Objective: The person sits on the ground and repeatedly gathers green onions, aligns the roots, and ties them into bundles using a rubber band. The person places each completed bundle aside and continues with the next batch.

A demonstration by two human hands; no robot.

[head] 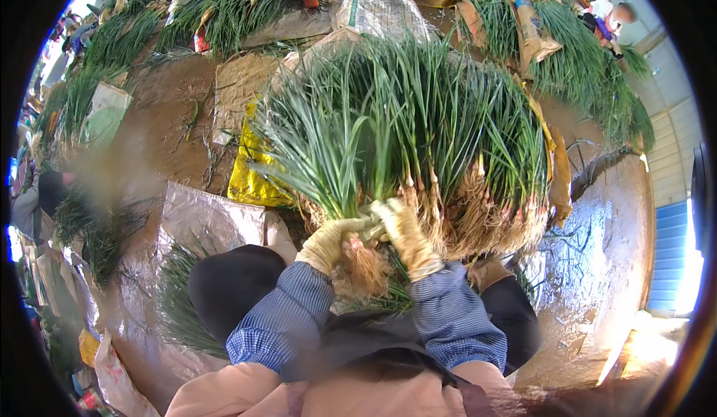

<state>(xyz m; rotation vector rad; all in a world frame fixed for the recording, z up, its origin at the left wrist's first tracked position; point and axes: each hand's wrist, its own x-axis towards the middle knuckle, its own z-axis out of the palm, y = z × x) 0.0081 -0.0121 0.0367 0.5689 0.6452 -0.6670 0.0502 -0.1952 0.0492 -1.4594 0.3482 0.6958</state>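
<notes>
My left hand (330, 243), in a cream work glove, is wrapped around a bunch of long-leaved allium plants (341, 182), possibly green garlic. The roots and pinkish bulb ends (364, 263) hang below that grip, towards my lap. My right hand (406, 232), in the same kind of glove, meets the left one at the bunch's stems. Its fingers are bent and partly hidden, so whether they grip a stalk is unclear. Just beyond both hands stands a wide, dense heap of the same plants (448, 120), leaves up, with tan roots (476, 221) facing me.
Yellow plastic sheeting (252, 165) shows beside the heap. More cut plants (187, 299) lie by my left knee (238, 282). A white woven sack (383, 11) sits behind the heap, and other piles (582, 64) stand further off. Another person (608, 22) is at the far right. The floor (162, 131) looks wet and muddy.
</notes>
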